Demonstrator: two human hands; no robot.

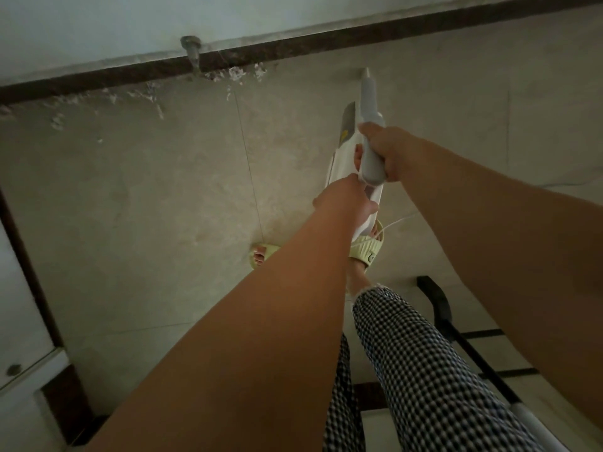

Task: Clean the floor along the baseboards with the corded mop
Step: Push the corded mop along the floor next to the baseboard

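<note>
At the far left edge, a white cabinet (pixel 23 347) with a small round knob (pixel 13 369) stood against the pale tiled floor (pixel 146 197). A dark baseboard (pixel 98 80) ran along the foot of the wall (pixel 98 24), rising from left to right across the top of the view. A grey fitting (pixel 192 52) projected from the wall just above the baseboard, and flaky white debris (pixel 235 75) lay on the floor touching the baseboard below and beside it.

Near the centre, 2 feet in pale yellow slippers were visible: the left slipper (pixel 261 254) partly hidden behind the left forearm, the right slipper (pixel 367 247) just beside the lower end of the mop. Checked trousers (pixel 408 370) covered the legs below.

The corded mop (pixel 344 151) was held upright in front of the person, its white and grey body between the 2 hands; its head could not be seen. The left hand (pixel 346 199) gripped the white body of the mop, fingers curled round it. The right hand (pixel 385 151) gripped the grey handle (pixel 370 125) above, fingers wrapped round it. A thin white cord (pixel 396 220) ran off to the right from the mop near the left hand.

At the lower right, a black frame (pixel 439 305) with a white bar stood on the floor, partly hidden by the right forearm.
</note>
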